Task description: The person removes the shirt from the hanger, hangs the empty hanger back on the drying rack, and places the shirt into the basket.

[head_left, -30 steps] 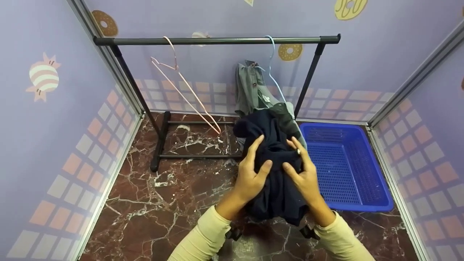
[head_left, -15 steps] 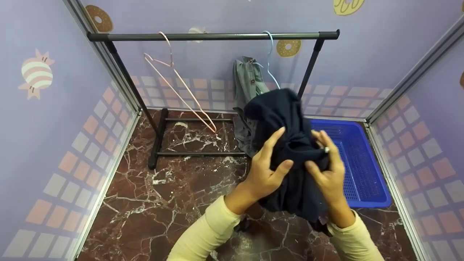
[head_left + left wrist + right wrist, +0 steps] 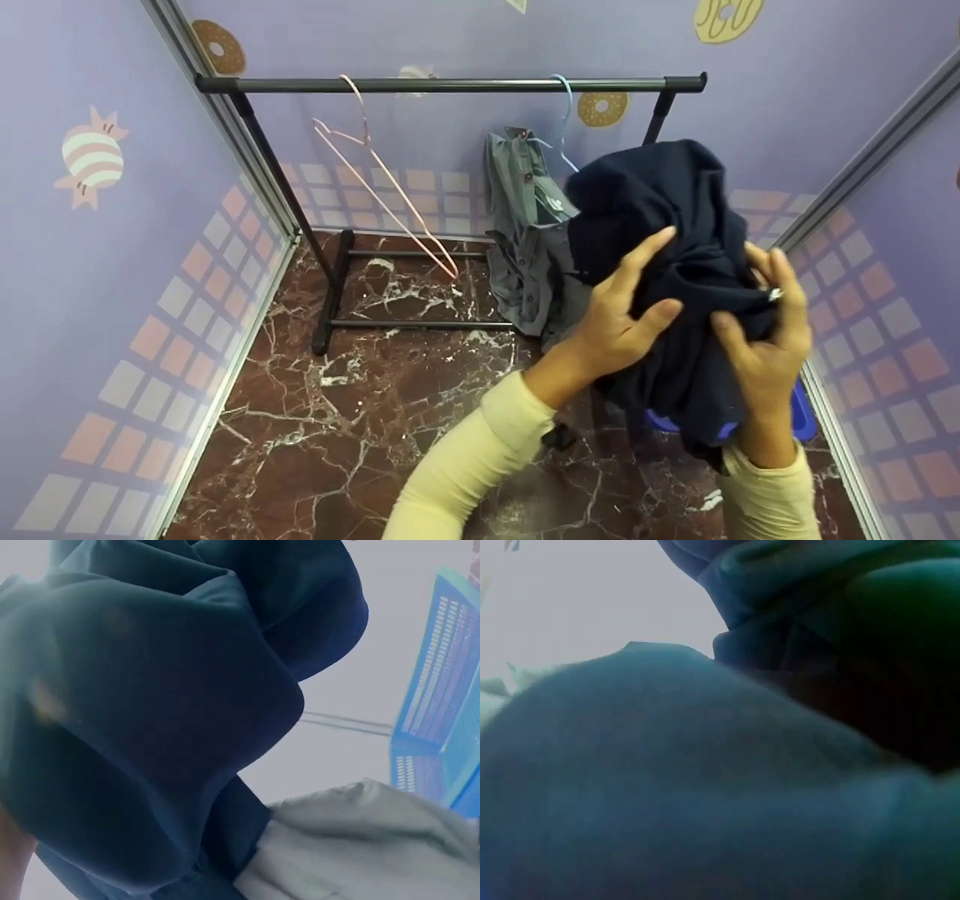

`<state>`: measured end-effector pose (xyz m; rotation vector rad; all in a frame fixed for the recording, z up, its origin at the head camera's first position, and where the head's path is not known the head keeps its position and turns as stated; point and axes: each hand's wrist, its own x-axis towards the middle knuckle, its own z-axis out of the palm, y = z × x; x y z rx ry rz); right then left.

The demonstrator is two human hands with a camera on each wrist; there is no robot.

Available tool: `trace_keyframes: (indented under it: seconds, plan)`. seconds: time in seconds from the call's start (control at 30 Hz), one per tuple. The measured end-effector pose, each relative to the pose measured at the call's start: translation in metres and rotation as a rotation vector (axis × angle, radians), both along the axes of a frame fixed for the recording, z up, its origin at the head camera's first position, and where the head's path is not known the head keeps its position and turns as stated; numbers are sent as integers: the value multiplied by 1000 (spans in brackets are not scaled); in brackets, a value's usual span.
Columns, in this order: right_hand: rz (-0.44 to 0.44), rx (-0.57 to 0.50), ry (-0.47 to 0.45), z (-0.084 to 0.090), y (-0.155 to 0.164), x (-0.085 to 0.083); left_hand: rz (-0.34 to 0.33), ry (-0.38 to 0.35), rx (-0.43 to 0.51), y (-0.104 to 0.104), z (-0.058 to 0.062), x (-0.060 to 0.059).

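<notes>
Both hands grip a bunched dark navy garment in the head view, one on each side of it. Thumb and fingers of the left hand pinch its near left side. On the other side, the right hand grips the folds, a ring on one finger. Its folds hide what kind of garment it is. The bundle overlaps the blue plastic basket, hiding most of it. In the left wrist view, navy cloth fills much of the frame, with the basket beyond. Dark cloth also shows in the right wrist view.
A black clothes rack stands by the back wall. From its bar hang a pink hanger and a blue hanger. A grey-green buttoned shirt hangs low at the blue one, reaching the floor. Patterned walls close in both sides.
Both hands have carried the navy garment right and upward, from in front of the grey-green shirt to over the basket. More of the shirt now shows, less of the basket.
</notes>
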<state>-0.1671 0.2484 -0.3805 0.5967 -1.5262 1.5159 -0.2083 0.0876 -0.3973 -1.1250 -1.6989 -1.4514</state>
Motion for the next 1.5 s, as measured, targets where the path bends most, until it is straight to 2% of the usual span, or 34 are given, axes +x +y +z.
trace_keyframes:
  seconds: [0.1,0.3,0.37,0.43,0.53,0.67,0.87,1.03,1.17,1.33,1.43,1.5]
  plan:
    - [-52,-16,-13,7,14,1,-32,-36,-6,18,6,-5]
    - [-119,-91,-13,27,39,5,-102,-67,-40,48,27,-12]
    - [-137,-78,-13,31,47,3,-135,-94,-40,57,30,-15]
    - [-165,-19,-28,32,55,0,-166,-150,-32,66,28,-19]
    - [-199,84,-63,26,68,-9,-187,-244,-18,78,15,-27]
    - [-217,187,-130,2,85,-28,-154,-370,-19,89,-11,-41]
    - [-180,281,-198,-44,102,-58,-78,-544,-44,99,-56,-58]
    - [-135,343,-239,-69,109,-67,-42,-697,-63,108,-86,-64]
    - [-132,345,-251,-76,117,-67,-86,-757,-73,118,-95,-67]
    - [-196,340,-224,-69,124,-64,-172,-750,-56,129,-92,-70]
    - [-233,363,-216,-73,130,-72,-214,-795,-15,134,-96,-72]
    - [-257,393,-232,-87,138,-84,-218,-856,9,136,-107,-73]
